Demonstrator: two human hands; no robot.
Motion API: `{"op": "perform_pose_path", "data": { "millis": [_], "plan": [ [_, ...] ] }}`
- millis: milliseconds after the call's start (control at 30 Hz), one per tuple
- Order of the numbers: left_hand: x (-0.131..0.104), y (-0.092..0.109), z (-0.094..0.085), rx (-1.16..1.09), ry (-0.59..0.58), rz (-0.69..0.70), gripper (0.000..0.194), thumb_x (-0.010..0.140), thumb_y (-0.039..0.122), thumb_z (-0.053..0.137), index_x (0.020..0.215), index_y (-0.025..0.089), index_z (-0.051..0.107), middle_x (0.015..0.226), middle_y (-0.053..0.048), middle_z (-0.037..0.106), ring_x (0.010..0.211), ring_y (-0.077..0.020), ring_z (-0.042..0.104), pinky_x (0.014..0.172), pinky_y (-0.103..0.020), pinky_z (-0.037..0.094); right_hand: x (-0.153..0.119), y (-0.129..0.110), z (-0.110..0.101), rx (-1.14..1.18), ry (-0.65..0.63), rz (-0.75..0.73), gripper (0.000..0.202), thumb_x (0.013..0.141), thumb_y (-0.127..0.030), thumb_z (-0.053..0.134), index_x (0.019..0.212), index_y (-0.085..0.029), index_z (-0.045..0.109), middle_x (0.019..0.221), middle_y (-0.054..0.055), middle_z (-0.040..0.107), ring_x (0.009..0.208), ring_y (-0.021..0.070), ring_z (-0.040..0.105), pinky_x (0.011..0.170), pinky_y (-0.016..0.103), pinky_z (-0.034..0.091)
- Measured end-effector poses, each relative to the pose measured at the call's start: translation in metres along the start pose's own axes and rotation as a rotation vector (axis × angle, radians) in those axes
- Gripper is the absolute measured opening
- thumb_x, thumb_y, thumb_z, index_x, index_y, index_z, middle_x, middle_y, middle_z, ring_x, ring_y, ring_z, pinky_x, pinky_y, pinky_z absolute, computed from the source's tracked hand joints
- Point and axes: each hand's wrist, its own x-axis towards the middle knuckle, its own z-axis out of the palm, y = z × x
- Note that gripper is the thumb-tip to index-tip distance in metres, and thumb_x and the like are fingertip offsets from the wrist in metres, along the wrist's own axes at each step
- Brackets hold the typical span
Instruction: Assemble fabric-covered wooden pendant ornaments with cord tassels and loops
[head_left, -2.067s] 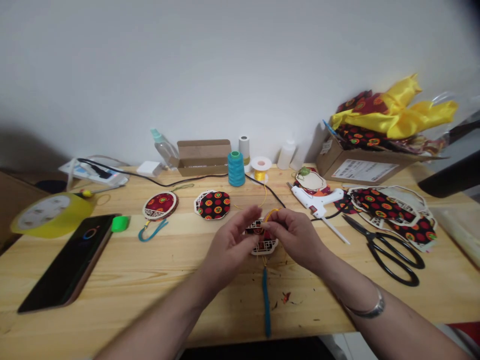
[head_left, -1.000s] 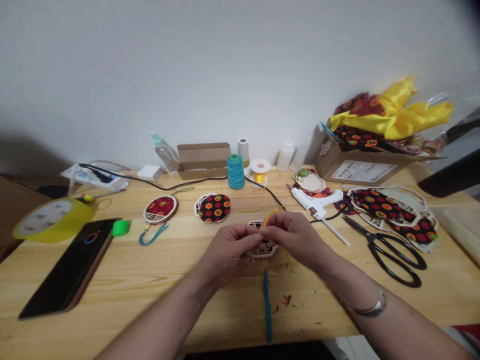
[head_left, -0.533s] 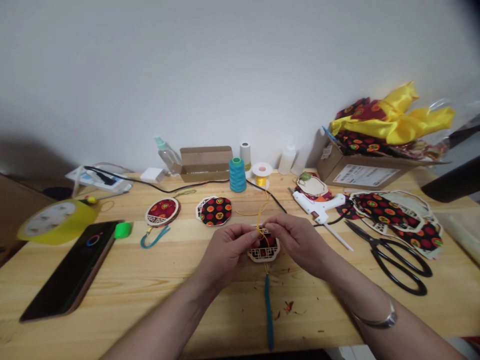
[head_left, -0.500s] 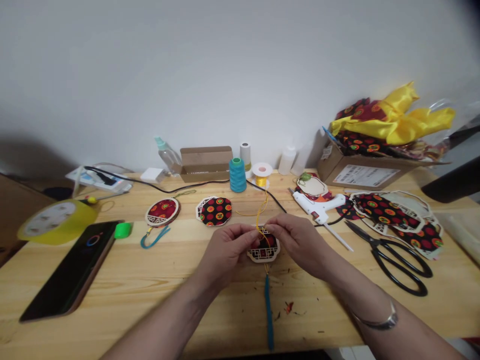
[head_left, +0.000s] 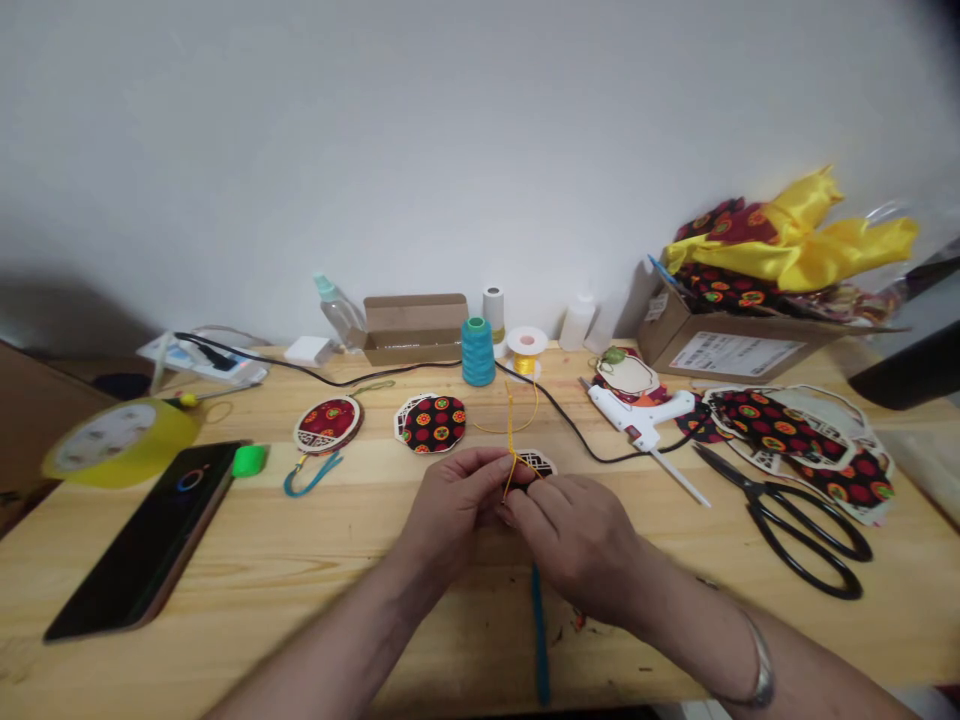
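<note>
Shifted down over the lattice-edged piece (head_left: 538,462), the right hand (head_left: 581,535) now hides most of it, fingers curled closed on the lower strands of the yellow cord (head_left: 511,432); the left hand (head_left: 450,500) pinches the cord between thumb and forefinger. Bare worktop (head_left: 322,545) spreads left of the fingers, its near edge below them, scissors (head_left: 757,490) well to their right

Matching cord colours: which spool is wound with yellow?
The white-flanged spool, just right of the teal cone; its winding is yellow, the cone's teal.
</note>
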Motion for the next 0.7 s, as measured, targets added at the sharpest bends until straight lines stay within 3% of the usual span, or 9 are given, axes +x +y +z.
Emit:
{"op": "perform_pose_path", "data": {
  "millis": [167, 267, 333, 400, 500, 600, 700],
  "plan": [
    [0.001, 0.0, -0.001, -0.114, 0.005, -0.055, 0.014, 0.062, 0.023, 0.074, 0.071, 0.014, 0.066, 0.056, 0.002, 0.063, 0.041, -0.0041, 0.048, 0.04, -0.015, 0.033, 0.001, 0.004, -0.001, -0.068, -0.049, -0.111, 0.022, 0.088, -0.01, 0.04, 0.074, -0.015, 0.058, 0.06, 0.003, 0.053, 0.055, 0.0156, 0.047, 0.049, 0.032, 0.03],
    [0.001, 0.0, -0.001, -0.12, -0.01, -0.044, 0.014, 0.062, 0.023, 0.074, 0.069, 0.014, 0.066, 0.051, 0.005, 0.056, 0.039, -0.0026, 0.043, 0.038, -0.014, 0.028, 0.003, 0.008, -0.007, 0.108, -0.006, -0.071, 0.022, 0.087, -0.017, 0.044, 0.07, -0.016, 0.058, 0.062, 0.003, 0.055, 0.059, 0.0151, 0.049, 0.053, 0.03, 0.035],
    [0.001, -0.001, -0.001, -0.101, -0.004, -0.013, 0.014, 0.062, 0.023, 0.073, 0.069, 0.013, 0.066, 0.05, 0.005, 0.055, 0.041, -0.0032, 0.044, 0.041, -0.014, 0.03, 0.005, 0.013, -0.009, 0.303, 0.111, 0.15, 0.021, 0.085, -0.021, 0.048, 0.068, -0.017, 0.058, 0.067, 0.004, 0.058, 0.066, 0.0154, 0.052, 0.059, 0.03, 0.04],
    [0.001, -0.002, 0.0, -0.07, -0.001, 0.011, 0.014, 0.063, 0.023, 0.073, 0.07, 0.013, 0.068, 0.051, 0.004, 0.055, 0.045, -0.004, 0.046, 0.045, -0.016, 0.034, 0.008, 0.019, -0.009, 0.512, 0.201, 0.475, 0.018, 0.084, -0.023, 0.051, 0.069, -0.017, 0.06, 0.073, 0.006, 0.061, 0.072, 0.0158, 0.055, 0.067, 0.03, 0.043],
    [0.0, -0.005, 0.0, 0.001, -0.018, -0.005, 0.015, 0.064, 0.026, 0.073, 0.071, 0.012, 0.07, 0.053, 0.002, 0.059, 0.047, -0.0047, 0.046, 0.047, -0.017, 0.034, 0.012, 0.029, -0.004, 0.895, 0.091, 0.89, 0.016, 0.079, -0.03, 0.057, 0.073, -0.016, 0.063, 0.074, 0.005, 0.064, 0.067, 0.0154, 0.057, 0.064, 0.03, 0.046],
    [-0.001, -0.006, 0.002, 0.064, -0.08, -0.018, 0.015, 0.065, 0.027, 0.072, 0.071, 0.013, 0.071, 0.06, 0.0, 0.064, 0.053, -0.0075, 0.052, 0.053, -0.019, 0.037, 0.015, 0.034, 0.0, 1.144, -0.054, 1.054, 0.02, 0.072, -0.035, 0.062, 0.071, -0.015, 0.064, 0.064, 0.002, 0.063, 0.056, 0.0133, 0.053, 0.055, 0.028, 0.044],
    [-0.004, -0.005, 0.003, 0.116, -0.122, -0.025, 0.012, 0.064, 0.026, 0.072, 0.066, 0.014, 0.071, 0.061, 0.0, 0.065, 0.055, -0.0078, 0.051, 0.055, -0.02, 0.037, 0.015, 0.033, 0.0, 1.129, -0.044, 1.05, 0.021, 0.073, -0.034, 0.06, 0.062, -0.016, 0.06, 0.055, -0.001, 0.056, 0.053, 0.0112, 0.047, 0.051, 0.025, 0.039]
  ]
}}
